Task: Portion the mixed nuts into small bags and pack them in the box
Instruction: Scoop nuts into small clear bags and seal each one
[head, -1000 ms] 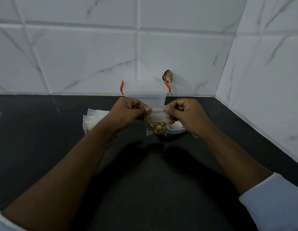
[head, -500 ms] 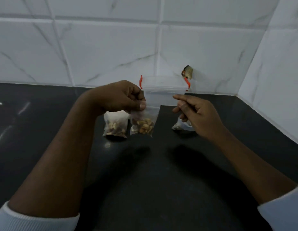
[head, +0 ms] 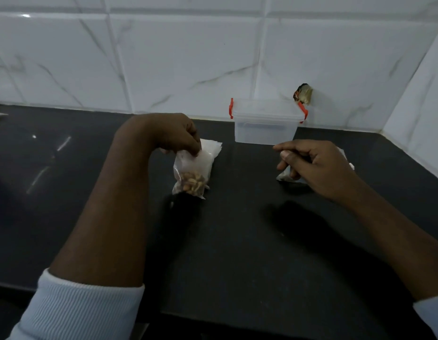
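Head view. Since half a second ago: small clear plastic bag of mixed nuts (head: pixel 191 179) lowered from mid-air, bottom now seemingly resting on black counter (head: pixel 237 241). Top edge pinched in fingertips of left hand (head: pixel 175 133). Just behind: stack of empty white bags (head: pixel 213 149). Over a mostly hidden white packet (head: pixel 284 178): right hand (head: pixel 313 165), loosely half-curled, holding nothing. By the wall: clear plastic box with red clips (head: pixel 265 126), lid apparently on. Step judged: setting aside a filled portion. Next likely needed: release, fresh bag; box unclipped before packing.
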Demonstrator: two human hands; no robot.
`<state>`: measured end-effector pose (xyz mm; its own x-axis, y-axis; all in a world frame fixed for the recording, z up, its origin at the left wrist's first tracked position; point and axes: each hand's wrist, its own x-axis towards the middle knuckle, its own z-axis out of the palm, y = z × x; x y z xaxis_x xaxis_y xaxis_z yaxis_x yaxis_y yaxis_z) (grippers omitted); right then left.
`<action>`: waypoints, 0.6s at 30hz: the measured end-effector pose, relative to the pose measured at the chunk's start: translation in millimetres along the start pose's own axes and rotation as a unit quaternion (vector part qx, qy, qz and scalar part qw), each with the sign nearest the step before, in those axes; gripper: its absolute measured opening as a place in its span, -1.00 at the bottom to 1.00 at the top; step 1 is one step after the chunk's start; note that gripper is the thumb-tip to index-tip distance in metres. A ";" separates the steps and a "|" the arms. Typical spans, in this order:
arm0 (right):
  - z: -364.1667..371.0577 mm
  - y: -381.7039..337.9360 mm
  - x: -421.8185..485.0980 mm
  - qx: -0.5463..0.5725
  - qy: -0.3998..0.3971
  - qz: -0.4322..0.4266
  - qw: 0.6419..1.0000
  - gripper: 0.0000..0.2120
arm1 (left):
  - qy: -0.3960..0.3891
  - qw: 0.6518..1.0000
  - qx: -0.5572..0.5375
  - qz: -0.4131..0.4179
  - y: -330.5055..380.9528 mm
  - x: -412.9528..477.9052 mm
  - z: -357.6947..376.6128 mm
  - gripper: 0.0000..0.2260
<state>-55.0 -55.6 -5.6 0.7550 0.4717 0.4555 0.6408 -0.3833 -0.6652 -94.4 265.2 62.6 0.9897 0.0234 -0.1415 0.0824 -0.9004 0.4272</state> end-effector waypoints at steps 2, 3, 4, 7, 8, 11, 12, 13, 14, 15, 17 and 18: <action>0.1 -0.2 -0.7 -0.006 0.000 0.001 1.000 -0.78 | 0.036 0.999 0.014 0.033 14.2 -1.2 7.3 -0.92; 0.2 -0.4 -1.1 -0.012 -0.001 0.002 1.000 -0.78 | 0.057 0.997 0.023 0.055 24.6 -2.4 12.8 -0.92; 0.1 -0.5 -1.2 -0.018 -0.002 0.002 1.000 -0.78 | 0.078 0.993 0.034 0.078 35.5 -2.6 19.1 -0.94; -1.6 0.4 -0.9 -0.020 -0.005 0.007 1.000 -0.77 | 0.110 0.982 0.036 0.153 60.5 -0.6 37.6 -0.92; -2.0 0.3 -0.9 -0.018 -0.006 0.007 1.000 -0.77 | 0.108 0.978 0.031 0.178 65.3 1.2 43.7 -0.90; -3.2 -2.6 -1.8 -0.016 -0.001 -0.001 1.000 -0.77 | 0.110 0.965 -0.002 0.239 77.3 8.6 66.7 -0.94; -4.1 -3.6 -2.3 -0.020 0.000 -0.007 1.000 -0.76 | 0.118 0.960 -0.014 0.254 82.1 10.8 76.2 -0.94; -4.8 -3.9 -2.2 -0.027 -0.001 -0.011 1.000 -0.76 | 0.128 0.955 -0.024 0.266 86.4 13.3 85.7 -0.92; -6.7 -3.1 -2.1 -0.039 -0.001 -0.013 0.999 -0.77 | 0.135 0.951 -0.034 0.276 90.5 16.8 94.8 -0.90; -9.0 -1.7 -1.4 -0.056 -0.001 -0.015 0.998 -0.77 | 0.139 0.949 -0.042 0.281 93.6 20.1 102.7 -0.89; -15.0 2.3 -0.1 -0.087 0.005 -0.015 0.996 -0.78 | 0.145 0.946 -0.049 0.285 97.9 26.4 113.5 -0.90; -18.1 3.8 0.7 -0.093 0.009 -0.013 0.996 -0.79 | 0.154 0.944 -0.048 0.289 98.8 29.2 117.0 -0.89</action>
<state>-49.5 -71.1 3.0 0.7389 0.4697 0.4831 0.6738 -0.5123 -0.5325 -71.1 126.1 -3.8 0.8582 -0.3210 0.4006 -0.4863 -0.7584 0.4340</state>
